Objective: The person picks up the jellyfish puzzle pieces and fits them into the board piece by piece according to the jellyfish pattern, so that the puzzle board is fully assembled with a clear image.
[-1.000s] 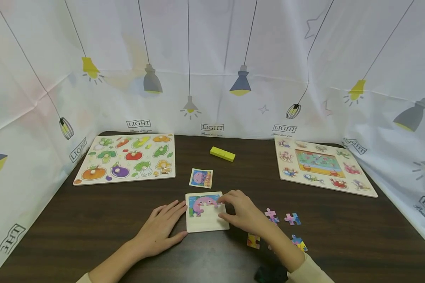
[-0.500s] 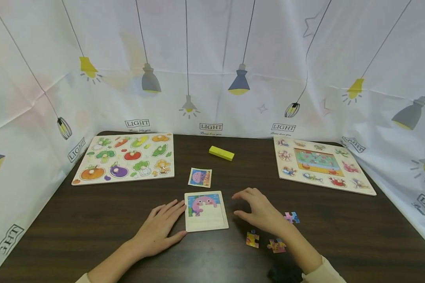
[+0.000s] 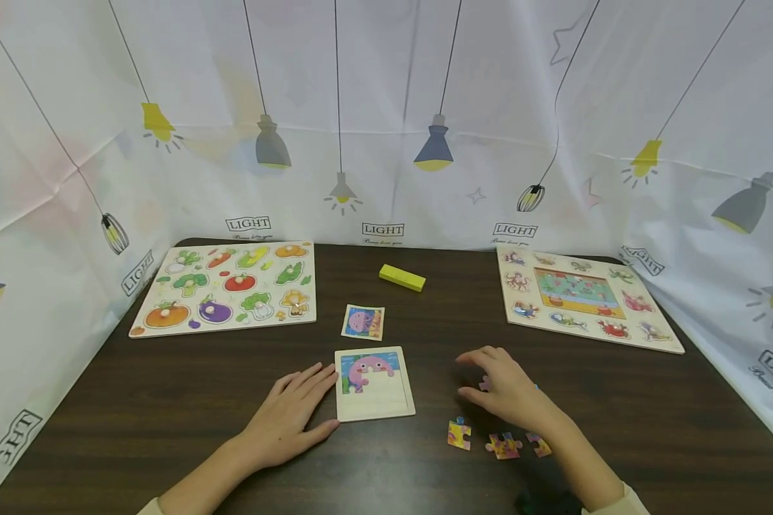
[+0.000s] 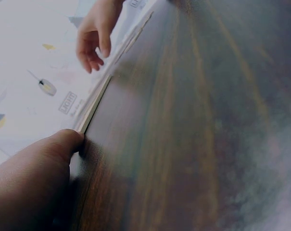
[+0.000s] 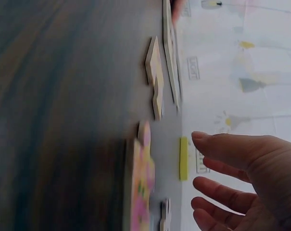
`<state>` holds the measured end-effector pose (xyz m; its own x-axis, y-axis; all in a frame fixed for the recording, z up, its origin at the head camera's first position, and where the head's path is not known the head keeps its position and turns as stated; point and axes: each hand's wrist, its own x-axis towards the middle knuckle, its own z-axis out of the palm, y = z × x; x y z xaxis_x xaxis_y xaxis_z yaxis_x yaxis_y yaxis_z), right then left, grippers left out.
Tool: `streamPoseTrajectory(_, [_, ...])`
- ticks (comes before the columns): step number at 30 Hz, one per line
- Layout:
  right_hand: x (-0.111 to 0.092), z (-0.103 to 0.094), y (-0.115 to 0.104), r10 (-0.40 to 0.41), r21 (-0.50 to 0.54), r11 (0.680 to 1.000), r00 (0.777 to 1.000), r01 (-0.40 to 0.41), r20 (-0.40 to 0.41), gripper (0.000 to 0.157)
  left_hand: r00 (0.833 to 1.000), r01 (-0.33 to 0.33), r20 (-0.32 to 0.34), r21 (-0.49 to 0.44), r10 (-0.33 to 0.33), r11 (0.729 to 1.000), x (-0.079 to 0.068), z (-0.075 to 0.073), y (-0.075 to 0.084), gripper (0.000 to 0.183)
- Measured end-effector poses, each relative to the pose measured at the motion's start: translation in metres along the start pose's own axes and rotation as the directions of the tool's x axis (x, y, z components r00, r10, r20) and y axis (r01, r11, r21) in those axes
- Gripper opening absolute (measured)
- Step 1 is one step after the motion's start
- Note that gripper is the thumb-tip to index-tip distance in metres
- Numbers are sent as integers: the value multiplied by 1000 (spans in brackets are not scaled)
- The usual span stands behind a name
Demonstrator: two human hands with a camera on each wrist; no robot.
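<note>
My left hand (image 3: 290, 418) lies on the table with fairly straight fingers. Its fingertips and thumb touch the left edge of a small wooden jigsaw board (image 3: 376, 404), whose upper part holds fitted pieces showing a pink octopus-like face. In the left wrist view, the thumb (image 4: 63, 144) is against the board's edge. My right hand (image 3: 512, 390) hovers over loose jigsaw pieces right of the board, thumb and fingers apart and holding nothing. A pink piece (image 3: 485, 383) shows partly beneath it. Nearer me lie a yellow piece (image 3: 459, 435), another yellow-pink piece (image 3: 504, 447) and a partly covered one (image 3: 540, 444).
A small picture card (image 3: 363, 322) lies behind the board, and a yellow block (image 3: 402, 277) farther back. A vegetable knob puzzle (image 3: 225, 290) stands back left, a sea-animal puzzle (image 3: 589, 300) back right. A printed white curtain (image 3: 386, 186) encloses the table.
My right hand has let go at the board's upper right, where a piece now sits, and moved right over the loose pieces. My left hand has stayed at the board's edge.
</note>
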<state>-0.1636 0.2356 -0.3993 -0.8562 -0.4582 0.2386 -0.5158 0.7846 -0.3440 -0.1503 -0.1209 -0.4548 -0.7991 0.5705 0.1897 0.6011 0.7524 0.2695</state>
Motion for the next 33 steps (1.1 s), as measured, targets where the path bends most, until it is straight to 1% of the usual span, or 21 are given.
streamPoseTrajectory(4, [-8, -4, 8, 9, -3, 1000, 1000, -9, 7, 42, 1000, -1, -1, 1, 1, 1000, 0, 0, 1, 69])
streamPoseTrajectory(9, [-17, -6, 17, 56, -25, 998, 998, -55, 32, 45, 1000, 0, 0, -1, 0, 1000, 0, -1, 1, 69])
streamPoseTrajectory(17, [-24, -6, 27, 96, -31, 995, 994, -95, 50, 46, 1000, 0, 0, 1, 0, 1000, 0, 0, 1, 69])
streamPoseTrajectory(21, [-26, -6, 29, 91, -38, 995, 995, -89, 49, 41, 1000, 3, 7, -10, -3, 1000, 0, 0, 1, 69])
streamPoseTrajectory(26, [-27, -5, 30, 85, -17, 996, 995, -85, 48, 33, 1000, 7, 10, -11, -7, 1000, 0, 0, 1, 69])
streamPoseTrajectory(33, [-26, -4, 31, 95, 23, 995, 994, -97, 60, 31, 1000, -3, -3, -7, 3, 1000, -1, 0, 0, 69])
